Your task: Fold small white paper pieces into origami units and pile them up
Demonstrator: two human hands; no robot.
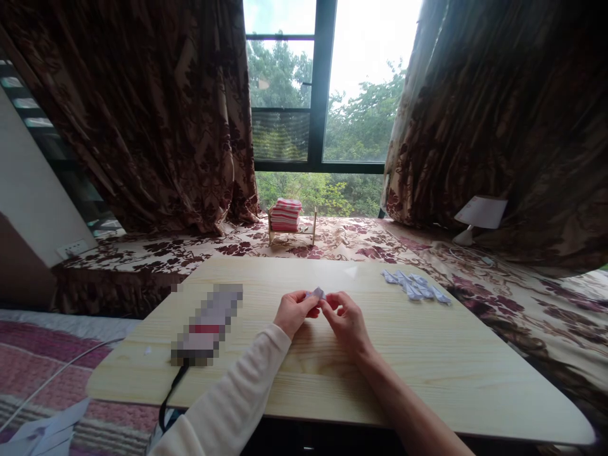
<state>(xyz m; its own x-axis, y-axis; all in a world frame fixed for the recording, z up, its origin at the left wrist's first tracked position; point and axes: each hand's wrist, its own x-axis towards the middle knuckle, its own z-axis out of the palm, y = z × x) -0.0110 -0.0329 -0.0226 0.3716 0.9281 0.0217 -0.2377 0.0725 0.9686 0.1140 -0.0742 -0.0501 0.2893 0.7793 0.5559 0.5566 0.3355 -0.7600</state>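
Observation:
Above the middle of the wooden table [427, 367], both hands meet at a small folded piece of white paper [318, 292]. My left hand [294, 310] pinches the paper between thumb and fingers. From the other side, my right hand [346, 318] grips its edge with thumb and forefinger. Parts of the paper are hidden behind the fingers. To the right on the table lies a loose pile of several folded white paper pieces [415, 285], pointed in shape.
A blurred-out flat object [209, 326] with a black strap lies on the table's left. Beyond stand a small rack [314, 228] holding striped folded cloth [285, 215] and a white lamp [481, 212]. Paper sheets [47, 430] lie at lower left.

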